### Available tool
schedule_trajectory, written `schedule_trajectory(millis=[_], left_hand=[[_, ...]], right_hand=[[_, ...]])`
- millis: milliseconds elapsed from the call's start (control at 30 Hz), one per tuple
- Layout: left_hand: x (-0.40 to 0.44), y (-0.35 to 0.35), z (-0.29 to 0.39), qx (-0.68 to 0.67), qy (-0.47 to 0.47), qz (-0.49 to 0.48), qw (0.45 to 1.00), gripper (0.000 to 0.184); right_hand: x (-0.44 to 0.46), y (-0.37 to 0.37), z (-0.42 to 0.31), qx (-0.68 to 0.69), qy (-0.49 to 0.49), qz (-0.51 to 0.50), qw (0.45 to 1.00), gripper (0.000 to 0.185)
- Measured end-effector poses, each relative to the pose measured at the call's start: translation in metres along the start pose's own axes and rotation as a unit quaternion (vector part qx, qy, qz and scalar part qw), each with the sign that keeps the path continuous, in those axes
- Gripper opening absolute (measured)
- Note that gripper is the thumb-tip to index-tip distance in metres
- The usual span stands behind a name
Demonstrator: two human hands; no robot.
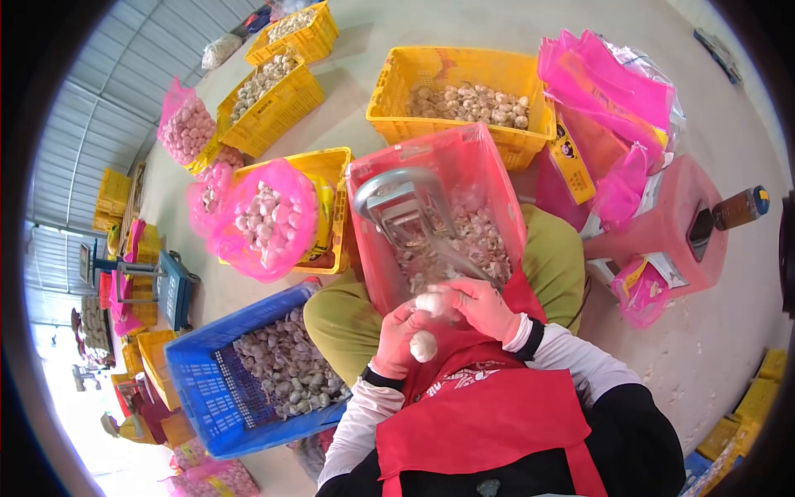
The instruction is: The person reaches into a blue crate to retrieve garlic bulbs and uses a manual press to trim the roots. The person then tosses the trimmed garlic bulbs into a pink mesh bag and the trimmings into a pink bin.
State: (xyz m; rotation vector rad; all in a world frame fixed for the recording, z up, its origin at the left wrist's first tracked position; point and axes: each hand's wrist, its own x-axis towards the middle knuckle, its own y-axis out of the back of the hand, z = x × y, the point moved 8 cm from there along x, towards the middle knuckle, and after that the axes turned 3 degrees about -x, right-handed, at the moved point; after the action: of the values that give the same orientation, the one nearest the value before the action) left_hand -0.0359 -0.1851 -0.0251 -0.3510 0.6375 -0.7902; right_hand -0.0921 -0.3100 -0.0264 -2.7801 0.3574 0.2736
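Left hand (396,341): curled around two bulbs; the lower bulb (423,346) sits against the palm side, the upper bulb (430,304) at the fingertips.
Right hand (483,308): fingers bent, gripping the upper bulb from the other side.
Bulb position: both just above the near end of the red crate (364,240), in front of the apron (484,418).
Red crate: pinkish, papery scraps over the floor; a metal stand (396,178) with a rounded top rises inside.
Blue crate (195,389): beside the left knee; greyish, darker garlic heaped toward the near right, part of the slotted floor showing.
Bagged crate (341,215): yellow, lined with a pink bag (308,195), open and full of pale bulbs.
Front crate (517,145): yellow, beyond the red one; brownish bulbs in a loose layer.
Far crates: two yellow, one nearer (286,116), one behind (323,37), both holding bulbs.
Bulb look: upper one white, slightly blurred; lower one rounded, cream-white, smooth.
Label (571,161): yellow strip on pink bagging, black cartoon figure; characters too small to read.
Apron print: white lettering, folded, illegible.
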Motion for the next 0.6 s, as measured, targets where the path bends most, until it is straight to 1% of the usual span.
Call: schedule_trajectory(millis=[33, 100, 133, 200, 233, 267, 300, 333, 367, 400, 433, 467, 500, 533, 567, 600], left_hand=[[-0.001, -0.004, -0.001, 0.003, 0.001, 0.0, 1.0, 0.048], [-0.002, -0.005, 0.002, 0.002, -0.024, 0.028, 0.999, 0.051], [-0.002, -0.008, 0.002, 0.005, -0.023, 0.029, 0.999, 0.051], [-0.002, -0.01, -0.001, 0.053, -0.005, 0.034, 0.998, 0.064], [-0.002, -0.009, -0.002, 0.055, -0.004, 0.035, 0.998, 0.064], [-0.002, -0.011, -0.004, 0.023, -0.012, 0.01, 1.0, 0.068], [-0.002, -0.014, -0.004, -0.012, -0.023, -0.014, 1.0, 0.074], [0.0, -0.013, -0.005, -0.023, -0.013, -0.011, 1.0, 0.077], [-0.002, -0.013, -0.007, -0.022, -0.013, -0.01, 1.0, 0.077], [-0.005, -0.01, -0.005, 0.017, -0.025, 0.03, 0.999, 0.077], [-0.008, -0.006, -0.002, 0.054, -0.038, 0.069, 0.995, 0.077], [-0.007, -0.004, -0.001, 0.055, -0.039, 0.072, 0.995, 0.077], [-0.006, -0.004, 0.005, 0.16, -0.068, 0.079, 0.982, 0.078], [-0.006, -0.005, 0.011, 0.262, -0.095, 0.084, 0.957, 0.079], [-0.006, -0.004, 0.012, 0.262, -0.094, 0.085, 0.957, 0.079], [-0.006, -0.006, 0.012, 0.3, -0.084, 0.081, 0.947, 0.08]], right_hand=[[0.0, -0.001, 0.0, 0.003, 0.002, 0.0, 1.0, 0.028], [0.001, 0.002, 0.004, 0.109, -0.017, 0.017, 0.994, 0.029], [0.002, 0.003, 0.005, 0.112, -0.016, 0.017, 0.993, 0.029], [0.005, 0.01, 0.009, 0.088, -0.021, 0.039, 0.995, 0.023], [0.005, 0.01, 0.009, 0.091, -0.021, 0.039, 0.995, 0.023], [0.003, 0.008, -0.009, -0.044, 0.096, 0.031, 0.994, 0.021], [-0.002, -0.001, -0.028, -0.181, 0.209, 0.021, 0.961, 0.019], [-0.003, -0.002, -0.027, -0.166, 0.185, 0.015, 0.969, 0.02], [-0.005, -0.002, -0.03, -0.163, 0.185, 0.014, 0.969, 0.02], [-0.004, 0.007, -0.023, -0.116, 0.096, 0.05, 0.987, 0.02], [-0.004, 0.014, -0.011, -0.069, 0.006, 0.085, 0.994, 0.021], [-0.004, 0.012, -0.009, -0.068, 0.006, 0.083, 0.994, 0.021], [-0.007, 0.01, -0.016, -0.095, 0.077, 0.096, 0.988, 0.021], [-0.011, 0.009, -0.025, -0.122, 0.147, 0.109, 0.976, 0.021], [-0.01, 0.009, -0.022, -0.121, 0.146, 0.108, 0.976, 0.021], [-0.008, 0.001, -0.021, -0.146, 0.145, 0.062, 0.977, 0.022]])
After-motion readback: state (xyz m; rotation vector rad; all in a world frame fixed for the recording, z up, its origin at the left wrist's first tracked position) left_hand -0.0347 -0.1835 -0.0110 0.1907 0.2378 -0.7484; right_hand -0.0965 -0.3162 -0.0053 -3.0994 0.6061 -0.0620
